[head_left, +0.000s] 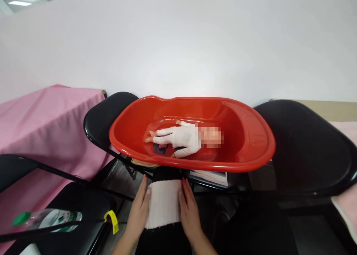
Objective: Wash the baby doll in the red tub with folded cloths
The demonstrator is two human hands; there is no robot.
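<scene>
A folded whitish cloth with a frayed near edge lies flat across my dark-clothed lap. My left hand rests along its left edge, fingers stretched out and pointing away from me. Along the right edge lies my right hand, also with straight fingers. Both hands touch the cloth at its sides without closing round it. Beyond them, a baby doll in a white outfit lies on its back in a red baby bathtub, head to the right, feet to the left. A dark item is partly hidden beneath the doll.
Black chairs stand at both ends of the tub. A plastic bottle with a green cap lies on a chair at the lower left. Papers show below the tub's near rim. Pink cloth drapes at left; a white wall stands behind.
</scene>
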